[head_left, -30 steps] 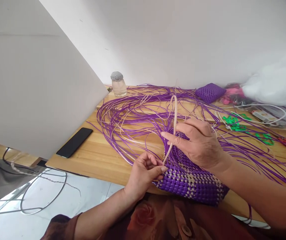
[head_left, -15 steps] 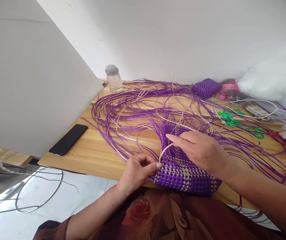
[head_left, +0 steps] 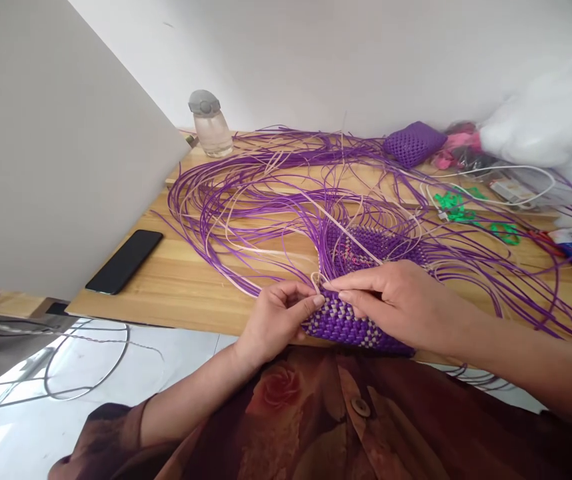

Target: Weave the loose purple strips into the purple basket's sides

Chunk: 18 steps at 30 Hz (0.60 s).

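A purple and beige woven basket [head_left: 346,320] lies at the table's front edge, long loose plastic strands fanning out from its rim. At its near left corner my left hand [head_left: 279,323] is closed, thumb and index finger pinching the rim where a small beige strand [head_left: 316,279] loops up. My right hand [head_left: 403,300] lies over the near rim, its index finger and thumb pressed together at the strand beside the left thumb. Exactly what sits between the right fingertips is hidden. Behind the hands, the basket's inner far wall [head_left: 376,243] shows.
Bundles of purple strands [head_left: 246,213] sweep across the wooden table [head_left: 186,293]. A phone [head_left: 125,261] lies left, a water bottle [head_left: 211,127] stands at the back. A finished-looking purple woven piece [head_left: 413,143], green pieces [head_left: 456,205] and a white cable [head_left: 549,180] are at right.
My right hand has come down from above the basket to its near rim, close to my left hand. The beige strand's wide arc is now a small loop. The view has shifted slightly.
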Motion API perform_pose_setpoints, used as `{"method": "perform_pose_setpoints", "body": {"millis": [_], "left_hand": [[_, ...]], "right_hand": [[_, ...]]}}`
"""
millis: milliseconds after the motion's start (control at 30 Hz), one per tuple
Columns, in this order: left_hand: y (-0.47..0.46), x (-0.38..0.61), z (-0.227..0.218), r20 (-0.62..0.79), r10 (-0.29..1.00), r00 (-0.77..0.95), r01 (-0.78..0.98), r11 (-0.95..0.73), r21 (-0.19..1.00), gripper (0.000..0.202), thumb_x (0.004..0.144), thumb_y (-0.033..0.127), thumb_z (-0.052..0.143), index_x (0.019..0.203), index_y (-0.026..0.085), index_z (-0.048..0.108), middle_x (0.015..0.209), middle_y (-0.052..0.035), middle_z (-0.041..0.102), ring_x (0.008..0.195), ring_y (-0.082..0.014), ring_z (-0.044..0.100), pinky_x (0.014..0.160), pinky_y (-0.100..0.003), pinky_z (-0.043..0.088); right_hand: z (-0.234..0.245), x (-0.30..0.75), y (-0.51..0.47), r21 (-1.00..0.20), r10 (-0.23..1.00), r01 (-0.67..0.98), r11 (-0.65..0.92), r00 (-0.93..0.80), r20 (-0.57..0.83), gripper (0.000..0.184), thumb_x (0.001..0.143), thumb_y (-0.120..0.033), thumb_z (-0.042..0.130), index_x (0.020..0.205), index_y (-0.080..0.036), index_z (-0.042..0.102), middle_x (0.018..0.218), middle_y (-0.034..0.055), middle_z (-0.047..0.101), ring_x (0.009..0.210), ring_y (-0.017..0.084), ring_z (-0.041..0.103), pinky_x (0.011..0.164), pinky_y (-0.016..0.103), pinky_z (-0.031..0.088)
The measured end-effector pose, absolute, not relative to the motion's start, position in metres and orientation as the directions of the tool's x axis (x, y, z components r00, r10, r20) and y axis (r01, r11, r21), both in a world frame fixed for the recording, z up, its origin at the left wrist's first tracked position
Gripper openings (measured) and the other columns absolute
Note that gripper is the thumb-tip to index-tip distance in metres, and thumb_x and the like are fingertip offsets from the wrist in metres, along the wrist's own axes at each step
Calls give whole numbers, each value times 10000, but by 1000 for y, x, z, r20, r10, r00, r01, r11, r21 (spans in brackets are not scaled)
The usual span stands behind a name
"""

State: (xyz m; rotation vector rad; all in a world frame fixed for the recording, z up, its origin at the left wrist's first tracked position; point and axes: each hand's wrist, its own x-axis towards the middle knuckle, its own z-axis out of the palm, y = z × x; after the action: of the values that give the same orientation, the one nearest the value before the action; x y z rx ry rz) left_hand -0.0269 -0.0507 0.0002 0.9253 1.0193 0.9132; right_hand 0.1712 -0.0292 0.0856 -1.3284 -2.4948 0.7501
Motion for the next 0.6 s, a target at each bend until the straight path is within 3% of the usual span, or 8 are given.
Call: {"method": "perform_pose_setpoints", "body": {"millis": [100,233,333,433,500,567,600], "left_hand": [[-51,-25,5,-271,923,274,-246,340,908,319,708,432,815,788,144,705,686,6,636,557,-90,561,516,-211,540],[-52,-24,8,-279,916,289,-265,356,896,338,700,439,821,774,130,705,699,-12,665,586,-101,593,546,-215,539],[-52,-22,9,-290,916,276,-277,365,889,343,642,390,867,770,123,693,677,-11,668,575,-104,595,528,-202,499],[-53,-21,8,-244,930,276,-299,325,897,287,675,340,852,752,127,676,655,1,666,578,-89,588,552,-189,476],[-52,-21,7,-231,935,268,-295,308,905,271,687,328,844,743,130,669,648,5,665,566,-84,580,548,-189,471],[-52,-22,4,-249,936,248,-280,315,907,293,655,331,864,737,132,665,643,8,659,540,-85,568,527,-199,479],[-52,-22,3,-259,937,235,-276,320,906,309,634,334,876,731,134,662,641,10,654,529,-86,563,519,-205,486]], "right_hand": [[83,165,-36,-689,806,672,270,-550,-220,321,966,-233,442,1158,-250,699,636,-53,691,514,82,624,531,197,439],[73,156,-45,-787,759,615,47,-534,-372,486,1001,-273,393,1482,-207,425,691,-20,709,513,94,659,508,180,496],[70,149,-49,-805,718,593,0,-561,-413,579,1002,-250,375,1564,-192,250,722,-4,716,537,103,679,522,183,520],[74,145,-49,-809,678,588,21,-603,-420,650,995,-229,365,1593,-174,115,783,11,728,565,106,683,534,192,520],[82,147,-44,-737,691,647,195,-624,-365,590,984,-248,403,1554,-155,283,791,34,732,593,127,677,556,220,505],[91,150,-32,-559,749,688,462,-640,-170,421,979,-295,439,1359,-181,580,802,55,734,644,153,668,605,259,483],[94,152,-25,-455,746,679,576,-664,-47,364,979,-298,441,1257,-207,659,845,60,736,696,162,667,642,271,475]]}}
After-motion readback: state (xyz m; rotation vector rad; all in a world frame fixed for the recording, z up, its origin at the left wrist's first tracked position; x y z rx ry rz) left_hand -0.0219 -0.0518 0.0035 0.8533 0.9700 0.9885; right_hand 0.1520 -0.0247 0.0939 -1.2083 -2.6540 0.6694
